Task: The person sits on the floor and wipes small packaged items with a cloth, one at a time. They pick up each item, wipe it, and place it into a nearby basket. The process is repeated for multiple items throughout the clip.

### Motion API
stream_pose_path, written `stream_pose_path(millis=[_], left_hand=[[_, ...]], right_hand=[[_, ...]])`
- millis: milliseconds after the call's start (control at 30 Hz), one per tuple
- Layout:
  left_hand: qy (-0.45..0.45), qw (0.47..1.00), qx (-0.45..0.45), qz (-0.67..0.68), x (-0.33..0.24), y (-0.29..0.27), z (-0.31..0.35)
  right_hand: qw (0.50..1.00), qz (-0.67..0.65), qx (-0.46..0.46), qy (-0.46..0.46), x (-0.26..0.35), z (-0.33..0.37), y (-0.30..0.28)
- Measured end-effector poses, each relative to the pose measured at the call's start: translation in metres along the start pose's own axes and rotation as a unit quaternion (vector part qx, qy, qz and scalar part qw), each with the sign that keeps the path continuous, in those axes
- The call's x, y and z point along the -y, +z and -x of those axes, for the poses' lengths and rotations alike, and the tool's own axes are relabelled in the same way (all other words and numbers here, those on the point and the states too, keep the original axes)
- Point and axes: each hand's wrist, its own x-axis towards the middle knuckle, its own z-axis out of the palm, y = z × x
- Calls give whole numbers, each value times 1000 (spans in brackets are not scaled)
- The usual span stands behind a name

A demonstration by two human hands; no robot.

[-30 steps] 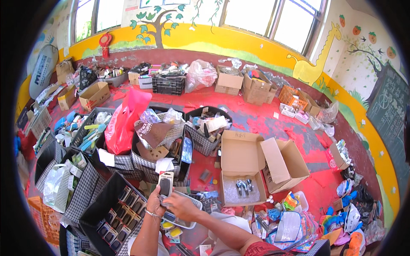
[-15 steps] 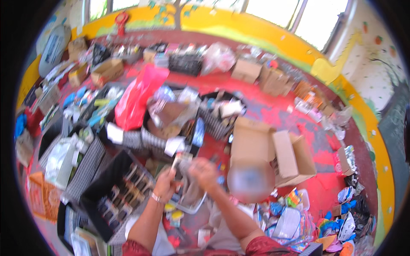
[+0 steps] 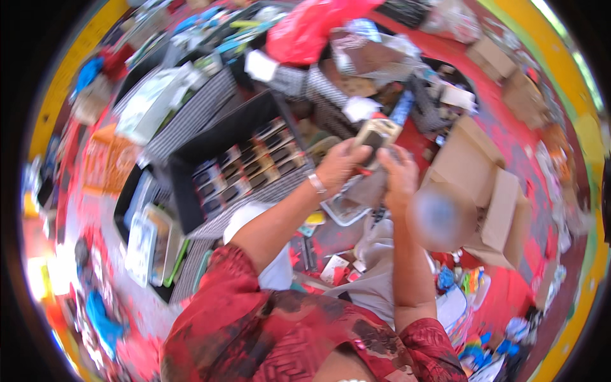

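Note:
My left hand point(image 3: 344, 167) is closed round a small tan card pack point(image 3: 377, 135) with a dark item on its front. The fingers of my right hand point(image 3: 399, 173) are bent in at the pack's lower right edge and look pinched on it, though motion blurs them. Below my hands is a clear plastic tub point(image 3: 347, 218), partly hidden, with something greyish over it. Left of my left hand stands a tilted black box point(image 3: 184, 191), holding rows of small packs point(image 3: 254, 167) of much the same look.
An open cardboard box point(image 3: 468, 149) stands to the right of my hands. Beyond them are woven bins point(image 3: 328, 89) full of goods and a red plastic bag point(image 3: 305, 32). An orange basket point(image 3: 108, 159) and a pale lidded container point(image 3: 141, 245) are at the left.
My view has tipped down and turned, so the scene sits further right and higher. My hands have come together around the pack, whose front now shows more plainly.

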Motion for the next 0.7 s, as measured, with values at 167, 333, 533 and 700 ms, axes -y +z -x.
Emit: stream_pose_path(millis=[167,333,533,700], left_hand=[[3,996,-49,-70,9,2,0],[31,997,-27,-67,-3,-11,0],[29,994,-94,-48,-67,-60,25],[-1,989,-134,69,-107,-93,44]], right_hand=[[998,-28,37,53,7,3,-19],[971,-167,114,125,1,-18,-39],[958,-208,65,184,-6,-21,-32],[970,-182,61,148,-6,-14,-21]])
